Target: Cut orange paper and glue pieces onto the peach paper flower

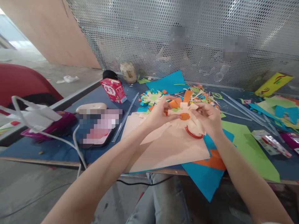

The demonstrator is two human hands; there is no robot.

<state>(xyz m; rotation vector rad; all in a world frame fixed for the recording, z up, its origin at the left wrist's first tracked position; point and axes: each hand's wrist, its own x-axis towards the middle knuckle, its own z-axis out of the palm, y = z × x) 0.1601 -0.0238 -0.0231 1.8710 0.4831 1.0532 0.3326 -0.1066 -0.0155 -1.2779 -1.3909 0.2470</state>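
Between my two hands is a paper flower (pixel 185 116) with pale peach petals and a round orange centre; a bit of green shows behind the centre. My left hand (pixel 160 114) pinches its left side, thumb stretched toward the orange centre. On the right, my right hand (pixel 209 117) has thumb and fingers closed on a peach petal. Just below lies a red curved piece (pixel 194 133), partly covered, its kind unclear. Under the hands spreads a large peach paper sheet (pixel 161 149). Another flower, green and white (pixel 153 98), lies behind my left hand.
Blue sheets (pixel 205 179), a green sheet (pixel 249 152) and heaped paper scraps (pixel 201 93) cover much of the table. Left are a phone (pixel 100 127), a pink box (pixel 114 90) and white cables (pixel 76 140). Clear strips (pixel 245 109) lie right; a perforated metal panel (pixel 144 37) stands behind.
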